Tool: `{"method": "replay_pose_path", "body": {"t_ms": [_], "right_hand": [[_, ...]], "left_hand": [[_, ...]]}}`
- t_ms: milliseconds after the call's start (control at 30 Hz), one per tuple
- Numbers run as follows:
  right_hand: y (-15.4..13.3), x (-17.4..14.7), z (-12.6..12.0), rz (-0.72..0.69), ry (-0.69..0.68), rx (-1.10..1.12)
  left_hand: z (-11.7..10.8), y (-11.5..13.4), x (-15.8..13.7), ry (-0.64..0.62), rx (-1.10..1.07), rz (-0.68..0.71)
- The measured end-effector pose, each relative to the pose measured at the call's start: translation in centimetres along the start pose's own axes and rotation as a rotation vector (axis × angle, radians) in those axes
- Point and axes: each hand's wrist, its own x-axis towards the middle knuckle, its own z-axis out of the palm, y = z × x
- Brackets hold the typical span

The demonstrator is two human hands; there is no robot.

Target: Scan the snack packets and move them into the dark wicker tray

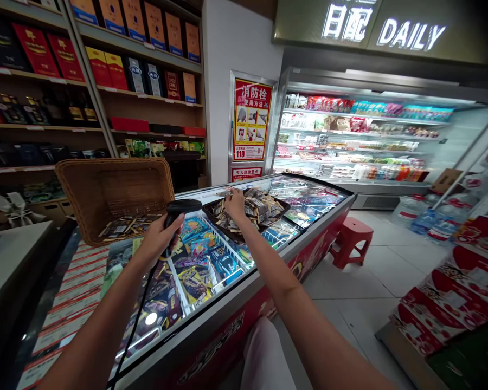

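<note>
My left hand (159, 241) is wrapped round a black handheld barcode scanner (183, 206), whose cord hangs down past my forearm. The scanner's head is raised above the glass top of a chest freezer (223, 292). Further off, my right hand (235, 204) is at a dark shallow basket (282, 210) heaped with small brown-and-cream packets (262, 206). Its fingers are bent together over the basket's left part; what is between them is too small to tell. A larger brown wicker basket (114, 187) leans tilted at the left, with similar packets (130, 225) in its bottom.
Under the freezer's glass lie colourful packs (195, 281). Price-label sheets (75, 292) cover its left end. A red stool (352, 241) stands beyond the freezer. Stacked red-and-white cartons (443, 292) and water bottles (443, 219) flank the aisle at right. Shelves (142, 51) rise behind.
</note>
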Motion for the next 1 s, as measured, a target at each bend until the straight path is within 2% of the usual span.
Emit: {"method": "replay_pose_path", "body": {"t_ms": [133, 200, 300, 400, 533, 633, 700, 833, 1000], "right_hand": [[0.1, 3.0, -0.3, 0.034, -0.144, -0.122], [0.0, 2.8, 0.2, 0.003, -0.179, -0.160], [-1.3, 0.7, 1.8, -0.106, -0.152, -0.214], [-4.2, -2.6, 4.9, -0.218, -0.213, -0.233], [-8.7, -6.7, 11.5, -0.268, -0.457, -0.235], [-11.8, -8.8, 17.1, -0.204, -0.621, -0.222], [-13.5, -9.7, 20.5, -0.103, -0.665, -0.191], [-16.1, -11.0, 25.3, 0.105, -0.584, -0.115], [-17.5, -11.7, 28.1, 0.254, -0.507, -0.073]], "left_hand": [[1.3, -0.2, 2.7, 0.045, -0.024, 0.029], [1.3, -1.0, 3.0, 0.058, -0.039, 0.020], [0.1, -3.0, 2.2, 0.095, -0.072, -0.035], [-2.3, -5.5, 0.8, 0.184, -0.088, -0.106], [-7.2, -8.5, -1.8, 0.385, -0.146, -0.210], [-11.1, -9.6, -3.9, 0.523, -0.183, -0.261], [-13.4, -10.0, -5.1, 0.591, -0.183, -0.286], [-16.3, -10.2, -6.7, 0.650, -0.156, -0.295], [-16.8, -10.1, -7.2, 0.649, -0.156, -0.290]]}}
